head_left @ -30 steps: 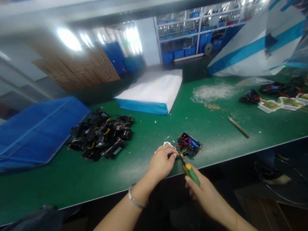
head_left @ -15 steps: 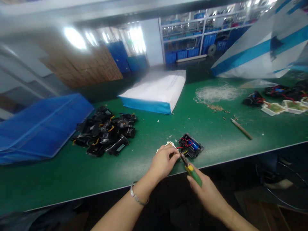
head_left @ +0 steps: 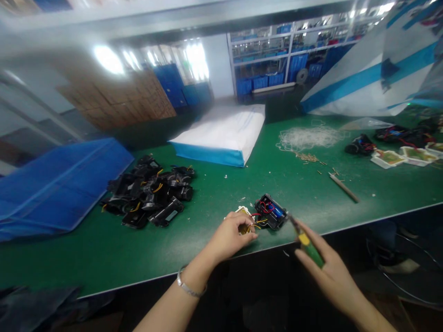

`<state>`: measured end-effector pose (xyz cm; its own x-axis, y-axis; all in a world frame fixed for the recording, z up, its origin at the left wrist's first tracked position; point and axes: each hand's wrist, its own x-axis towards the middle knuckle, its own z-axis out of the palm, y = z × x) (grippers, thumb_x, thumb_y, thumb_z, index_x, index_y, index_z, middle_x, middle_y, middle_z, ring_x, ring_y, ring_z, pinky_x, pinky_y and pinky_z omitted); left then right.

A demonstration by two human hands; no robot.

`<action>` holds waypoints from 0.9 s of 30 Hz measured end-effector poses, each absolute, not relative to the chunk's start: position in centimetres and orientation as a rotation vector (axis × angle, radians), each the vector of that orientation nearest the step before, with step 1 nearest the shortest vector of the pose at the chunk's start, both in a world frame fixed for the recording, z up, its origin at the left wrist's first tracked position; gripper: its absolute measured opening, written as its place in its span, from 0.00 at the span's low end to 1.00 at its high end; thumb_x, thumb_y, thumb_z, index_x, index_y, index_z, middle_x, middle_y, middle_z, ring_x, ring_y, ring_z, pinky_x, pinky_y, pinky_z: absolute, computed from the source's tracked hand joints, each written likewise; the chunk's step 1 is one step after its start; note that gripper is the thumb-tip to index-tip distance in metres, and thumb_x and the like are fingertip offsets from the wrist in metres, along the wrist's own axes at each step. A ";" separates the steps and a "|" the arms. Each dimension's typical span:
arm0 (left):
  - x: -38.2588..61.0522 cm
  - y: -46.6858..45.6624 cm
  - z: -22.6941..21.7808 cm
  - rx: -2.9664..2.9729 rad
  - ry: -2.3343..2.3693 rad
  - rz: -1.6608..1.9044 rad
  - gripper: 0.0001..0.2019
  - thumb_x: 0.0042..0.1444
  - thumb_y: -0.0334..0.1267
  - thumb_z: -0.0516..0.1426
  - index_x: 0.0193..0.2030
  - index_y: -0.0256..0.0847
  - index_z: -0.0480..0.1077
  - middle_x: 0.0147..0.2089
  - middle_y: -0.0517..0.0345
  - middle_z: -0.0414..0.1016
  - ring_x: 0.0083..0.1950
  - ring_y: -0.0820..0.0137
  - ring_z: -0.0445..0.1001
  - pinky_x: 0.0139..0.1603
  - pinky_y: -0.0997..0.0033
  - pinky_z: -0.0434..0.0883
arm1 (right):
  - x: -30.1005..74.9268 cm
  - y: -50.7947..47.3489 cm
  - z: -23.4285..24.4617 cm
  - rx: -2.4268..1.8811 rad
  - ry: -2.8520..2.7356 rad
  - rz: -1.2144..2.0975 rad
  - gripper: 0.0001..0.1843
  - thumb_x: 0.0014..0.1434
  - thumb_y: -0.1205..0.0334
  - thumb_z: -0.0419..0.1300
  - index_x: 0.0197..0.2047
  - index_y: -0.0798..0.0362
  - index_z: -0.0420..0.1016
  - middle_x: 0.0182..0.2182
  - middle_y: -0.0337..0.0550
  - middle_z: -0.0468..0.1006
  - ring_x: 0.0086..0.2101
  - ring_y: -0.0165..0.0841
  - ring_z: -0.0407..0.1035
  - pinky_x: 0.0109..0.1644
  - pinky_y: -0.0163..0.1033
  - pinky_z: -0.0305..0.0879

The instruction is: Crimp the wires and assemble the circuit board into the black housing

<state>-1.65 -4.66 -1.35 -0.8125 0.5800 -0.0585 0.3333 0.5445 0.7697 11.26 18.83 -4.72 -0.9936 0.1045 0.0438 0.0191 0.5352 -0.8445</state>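
Observation:
My left hand point(head_left: 230, 235) curls over a small white-edged, yellowish panel point(head_left: 244, 212) on the table, its fingers hiding much of it. Yellow wire ends stick out by the fingertips. Red and yellow wires run from the panel to an open black housing point(head_left: 276, 213), which has a blue cylindrical cell and red wires inside. Gripped in my right hand point(head_left: 321, 265) are pliers point(head_left: 308, 245) with green and yellow handles. Their jaws, blurred by motion, are just right of the housing, near the table's front edge.
Several black housings point(head_left: 152, 191) lie heaped at left beside a blue bin point(head_left: 58, 180). A white-and-blue bag point(head_left: 221, 131) lies behind. To the right are tangled clear strands point(head_left: 308, 137), small screws point(head_left: 307, 157), a thin rod point(head_left: 344, 187) and white-edged panels point(head_left: 387, 159).
My right hand has moved right with the pliers, away from the wires at my left fingertips. My left thumb and fingers have parted more, showing yellow wire ends.

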 end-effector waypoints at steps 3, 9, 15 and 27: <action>-1.5 -4.8 -1.3 0.862 2.502 1.064 0.10 0.43 0.35 0.67 0.33 0.43 0.73 0.46 0.61 0.74 0.51 0.66 0.66 0.53 0.67 0.61 | 8.5 23.3 -4.9 -0.297 -2.706 0.784 0.34 0.63 0.47 0.53 0.69 0.47 0.50 0.54 0.53 0.66 0.51 0.47 0.64 0.58 0.51 0.59; -1.4 -4.7 -1.4 0.907 2.655 0.906 0.12 0.44 0.41 0.67 0.33 0.43 0.71 0.43 0.59 0.72 0.47 0.64 0.65 0.46 0.66 0.63 | 3.0 29.3 -7.2 -0.248 -2.744 0.142 0.34 0.61 0.44 0.55 0.64 0.56 0.62 0.47 0.58 0.69 0.45 0.52 0.64 0.50 0.56 0.63; -1.4 -4.7 -1.6 0.884 2.811 0.858 0.17 0.39 0.44 0.70 0.32 0.43 0.69 0.48 0.59 0.69 0.55 0.59 0.61 0.54 0.59 0.62 | 2.8 24.3 -3.5 0.047 -2.603 0.638 0.31 0.61 0.46 0.56 0.63 0.50 0.60 0.57 0.49 0.64 0.56 0.45 0.59 0.63 0.51 0.55; -1.7 -4.7 -2.8 0.705 2.893 1.008 0.17 0.45 0.30 0.60 0.42 0.44 0.61 0.55 0.55 0.58 0.53 0.64 0.66 0.56 0.61 0.67 | 2.8 17.5 -5.3 0.175 -2.635 0.852 0.40 0.54 0.62 0.63 0.67 0.50 0.52 0.59 0.45 0.64 0.57 0.40 0.60 0.63 0.48 0.59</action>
<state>-1.73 -4.69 -2.80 -0.8995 0.4118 0.1458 0.4132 0.6939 0.5898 2.77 17.53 -5.28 -0.9258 -0.0058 0.3779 -0.2259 0.8100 -0.5412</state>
